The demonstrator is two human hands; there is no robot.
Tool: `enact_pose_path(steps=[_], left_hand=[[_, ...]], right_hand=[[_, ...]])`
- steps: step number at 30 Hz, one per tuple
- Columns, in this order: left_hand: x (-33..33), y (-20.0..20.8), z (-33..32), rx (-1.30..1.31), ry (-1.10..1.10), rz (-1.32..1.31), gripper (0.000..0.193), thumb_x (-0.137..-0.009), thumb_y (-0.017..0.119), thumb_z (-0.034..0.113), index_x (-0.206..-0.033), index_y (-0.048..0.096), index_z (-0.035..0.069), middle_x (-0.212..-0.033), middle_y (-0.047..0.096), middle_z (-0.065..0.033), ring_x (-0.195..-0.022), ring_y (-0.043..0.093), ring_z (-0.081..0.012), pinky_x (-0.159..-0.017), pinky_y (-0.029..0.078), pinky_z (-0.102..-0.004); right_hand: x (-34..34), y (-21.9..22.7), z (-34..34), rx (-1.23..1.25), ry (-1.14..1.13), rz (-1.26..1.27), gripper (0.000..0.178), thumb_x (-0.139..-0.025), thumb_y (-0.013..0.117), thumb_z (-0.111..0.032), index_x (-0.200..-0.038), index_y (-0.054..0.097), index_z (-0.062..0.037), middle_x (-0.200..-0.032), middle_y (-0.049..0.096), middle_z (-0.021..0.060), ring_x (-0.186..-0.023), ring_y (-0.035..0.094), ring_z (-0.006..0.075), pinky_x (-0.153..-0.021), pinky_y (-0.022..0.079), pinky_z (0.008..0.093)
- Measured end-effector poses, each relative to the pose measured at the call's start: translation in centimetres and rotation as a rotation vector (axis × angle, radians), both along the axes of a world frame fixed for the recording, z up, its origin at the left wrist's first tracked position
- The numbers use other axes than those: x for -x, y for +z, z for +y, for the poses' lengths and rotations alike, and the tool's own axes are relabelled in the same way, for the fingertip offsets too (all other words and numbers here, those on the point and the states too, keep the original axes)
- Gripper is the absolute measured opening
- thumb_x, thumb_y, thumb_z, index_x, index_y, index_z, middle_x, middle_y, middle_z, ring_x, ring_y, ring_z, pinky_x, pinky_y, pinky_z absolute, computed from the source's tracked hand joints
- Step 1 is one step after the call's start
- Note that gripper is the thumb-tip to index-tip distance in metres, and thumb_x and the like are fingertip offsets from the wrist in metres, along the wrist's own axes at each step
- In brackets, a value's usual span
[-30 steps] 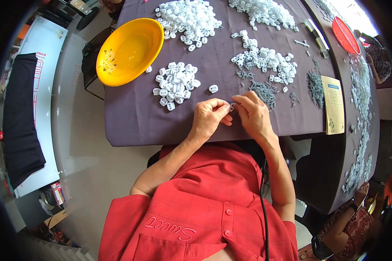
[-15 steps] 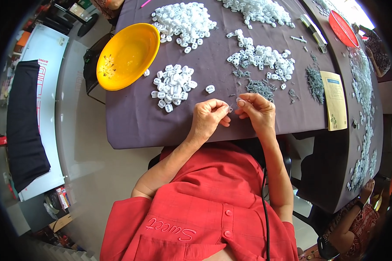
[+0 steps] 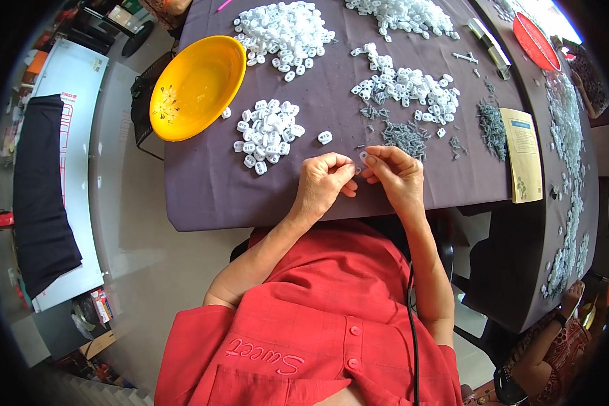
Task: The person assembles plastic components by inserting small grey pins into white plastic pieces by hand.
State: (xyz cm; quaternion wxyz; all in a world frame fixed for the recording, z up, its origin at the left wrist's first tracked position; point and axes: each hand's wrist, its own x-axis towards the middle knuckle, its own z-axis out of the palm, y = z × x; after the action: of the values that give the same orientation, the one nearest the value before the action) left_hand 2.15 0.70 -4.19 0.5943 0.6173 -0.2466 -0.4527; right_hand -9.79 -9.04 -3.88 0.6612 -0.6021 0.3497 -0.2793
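Observation:
My left hand (image 3: 325, 183) is closed in a pinch above the table's near edge, on something too small to make out. Close beside it, almost touching, my right hand (image 3: 400, 177) pinches a small white oval piece (image 3: 363, 156) between thumb and fingers. Just beyond the hands lies a heap of small grey pieces (image 3: 406, 139), too fine to identify. White pieces with two dark holes form a loose pile (image 3: 402, 88) behind it. Another such pile (image 3: 269, 135) lies left of my hands, with a single white two-holed piece (image 3: 325, 137) apart from it.
A yellow oval bowl (image 3: 199, 88) sits at the table's left edge. Bigger white heaps (image 3: 284, 34) lie farther back. To the right are more grey pieces (image 3: 492, 128), a yellow booklet (image 3: 523, 155) and a second table with a red basket (image 3: 536, 42). Other people sit nearby.
My right hand has shifted slightly left toward my left hand, and the white piece in its fingers shows more fully. My left hand has hardly moved.

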Motion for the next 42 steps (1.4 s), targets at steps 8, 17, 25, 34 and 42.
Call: enact_pose_path(steps=[8,17,25,34,42], left_hand=[[0.0,-0.1,-0.1,-0.009,-0.021,-0.020,0.013,-0.087,0.058,0.009,-0.086,0.064,-0.003,-0.073,0.063,-0.0054,-0.058,0.061,-0.0101,-0.052,0.052,-0.0221],[0.1,-0.4,-0.4,-0.019,-0.021,-0.039,0.016,-0.088,0.060,0.014,-0.090,0.064,-0.002,-0.073,0.063,-0.0044,-0.054,0.058,-0.0075,-0.047,0.050,-0.0204],[0.6,0.0,-0.7,-0.035,0.032,-0.132,0.017,-0.088,0.058,0.013,-0.085,0.064,-0.003,-0.064,0.061,-0.0033,-0.051,0.057,-0.0069,-0.043,0.047,-0.0207],[0.7,0.9,-1.5,-0.083,0.078,-0.088,0.014,-0.086,0.062,0.012,-0.089,0.067,0.000,-0.073,0.066,-0.0044,-0.057,0.060,-0.0071,-0.039,0.041,-0.0180],[0.6,0.9,-1.4,-0.023,0.060,0.099,0.015,-0.086,0.062,0.014,-0.090,0.068,0.000,-0.077,0.067,-0.0048,-0.066,0.064,-0.0104,-0.043,0.045,-0.0187]], right_hand=[[0.1,-0.2,0.0,0.057,0.051,0.057,0.012,-0.083,0.063,-0.004,-0.095,0.066,-0.0002,-0.076,0.065,0.0019,-0.065,0.061,0.0061,-0.058,0.050,0.0193],[0.5,-0.1,0.1,0.077,0.088,0.032,0.016,-0.084,0.061,-0.002,-0.100,0.065,0.0008,-0.077,0.065,0.0018,-0.069,0.061,0.0066,-0.061,0.050,0.0202],[0.4,-0.1,0.3,0.143,0.069,0.069,0.015,-0.083,0.061,-0.001,-0.098,0.065,-0.0002,-0.077,0.065,0.0018,-0.069,0.061,0.0060,-0.061,0.050,0.0198],[0.4,-0.5,0.5,0.068,0.070,-0.137,0.025,-0.079,0.061,0.007,-0.104,0.059,0.0015,-0.087,0.063,0.0041,-0.074,0.062,0.0077,-0.064,0.052,0.0216],[0.1,0.1,0.4,0.545,0.024,0.027,0.029,-0.073,0.063,0.008,-0.101,0.059,0.0009,-0.088,0.061,0.0050,-0.078,0.062,0.0101,-0.060,0.053,0.0214]])
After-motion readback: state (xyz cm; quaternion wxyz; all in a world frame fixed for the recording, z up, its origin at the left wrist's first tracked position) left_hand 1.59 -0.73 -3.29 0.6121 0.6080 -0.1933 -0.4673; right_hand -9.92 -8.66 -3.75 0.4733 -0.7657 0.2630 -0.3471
